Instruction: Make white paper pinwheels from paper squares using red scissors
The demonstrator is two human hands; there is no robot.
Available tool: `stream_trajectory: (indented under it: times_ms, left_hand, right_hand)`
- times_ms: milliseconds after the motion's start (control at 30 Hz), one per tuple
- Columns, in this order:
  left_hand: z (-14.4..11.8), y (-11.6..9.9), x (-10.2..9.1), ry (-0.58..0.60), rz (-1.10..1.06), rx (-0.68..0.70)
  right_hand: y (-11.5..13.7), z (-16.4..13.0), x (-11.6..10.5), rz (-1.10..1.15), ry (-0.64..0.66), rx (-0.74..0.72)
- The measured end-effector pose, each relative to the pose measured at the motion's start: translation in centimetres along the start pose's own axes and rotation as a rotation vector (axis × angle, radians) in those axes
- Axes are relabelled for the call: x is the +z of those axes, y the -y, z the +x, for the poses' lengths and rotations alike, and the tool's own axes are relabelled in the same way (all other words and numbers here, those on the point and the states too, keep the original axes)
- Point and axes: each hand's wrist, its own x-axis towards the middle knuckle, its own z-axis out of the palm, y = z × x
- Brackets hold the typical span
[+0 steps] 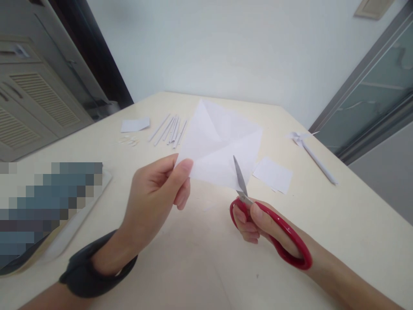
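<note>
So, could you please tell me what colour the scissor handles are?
Red: the scissors in the right hand have red handles, plain in the head view.

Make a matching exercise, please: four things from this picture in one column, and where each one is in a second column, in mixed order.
Things:
1. creased paper square
2. scissors
3. paper strips
4. paper pinwheel

Places:
A. lying far right on the table
B. pinched in the left hand
C. lying in a row behind the left hand
D. gripped in the right hand

Pairs: 1-B, 2-D, 3-C, 4-A
</note>
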Motion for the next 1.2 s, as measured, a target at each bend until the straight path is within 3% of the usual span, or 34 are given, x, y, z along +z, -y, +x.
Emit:
stream_trajectory:
  times_ms: [267, 433, 633, 900, 1200]
  left_hand:
    - [-0.01, -0.21, 0.08, 0.010, -0.102, -0.049]
    - [0.03, -0.17, 0.01, 0.029, -0.075, -0.043]
    - [-0.03, -0.24, 0.02, 0.035, -0.056, -0.027]
    - [-0.16, -0.27, -0.04, 0.056, 0.007, -0.006]
    - [0.11, -0.37, -0.01, 0.061, -0.032, -0.024]
  right_hand:
    - [-0.50, 0.51, 0.05, 0.114, -0.002, -0.059]
    - [-0.43, 0.50, 0.36, 0.183, -0.079, -0.076]
    - [-0.50, 0.49, -0.11, 0.165, 0.000, -0.053]
    - [-0.60, 0.34, 0.30, 0.152, -0.074, -0.016]
    - [-0.83, 0.40, -0.11, 0.193, -0.023, -0.013]
